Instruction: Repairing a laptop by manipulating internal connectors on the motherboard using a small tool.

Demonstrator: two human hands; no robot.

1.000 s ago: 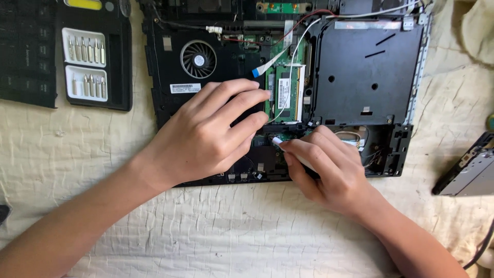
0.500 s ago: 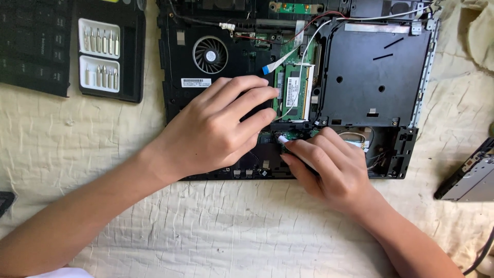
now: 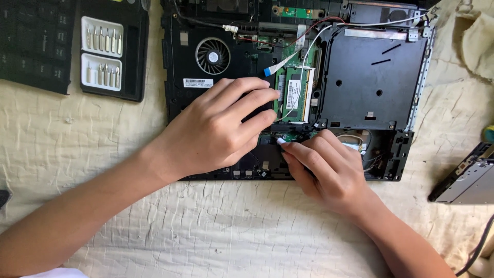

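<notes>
An opened black laptop base lies on a cream cloth, showing a round fan, a green memory module and red and white wires. My left hand rests flat on the base, below the fan, fingers spread, with its fingertips touching the module's left edge. My right hand is at the base's front edge just below the module. Its fingertips pinch a small white tab. What the tab joins to is hidden under the fingers.
A black case of screwdriver bits and a black keyboard lie at the upper left. A removed drive unit sits at the right edge with a dark cable below it. A crumpled cloth is at the upper right.
The view has drifted a little, so the laptop sits lower and further right in frame. Both hands stay at the same spots on the laptop, the right fingers still pinched.
</notes>
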